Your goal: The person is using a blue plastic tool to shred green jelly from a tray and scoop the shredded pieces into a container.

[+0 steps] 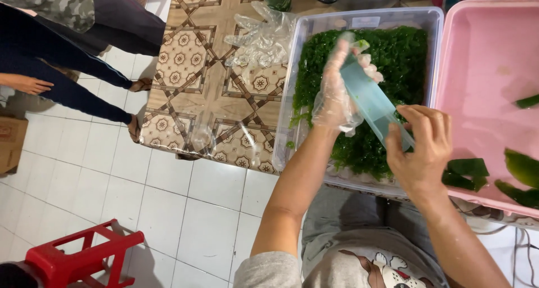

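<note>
Head view | pale blue plastic bag [370,100] is gripped by gloved left hand [337,91] and bare right hand [421,147], both closed on it, over the clear tub of green seaweed [393,57] | risk: bag may slip from the slick glove.

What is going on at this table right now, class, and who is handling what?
A seated person holds a clear plastic sleeve over a clear tub filled with fine green strands. The left hand, in a thin plastic glove, grips the sleeve's upper end; the bare right hand pinches its lower end. A pink basin beside the tub holds green leaf pieces. Spare plastic gloves lie on the patterned table. Another person's legs show at the far left.
</note>
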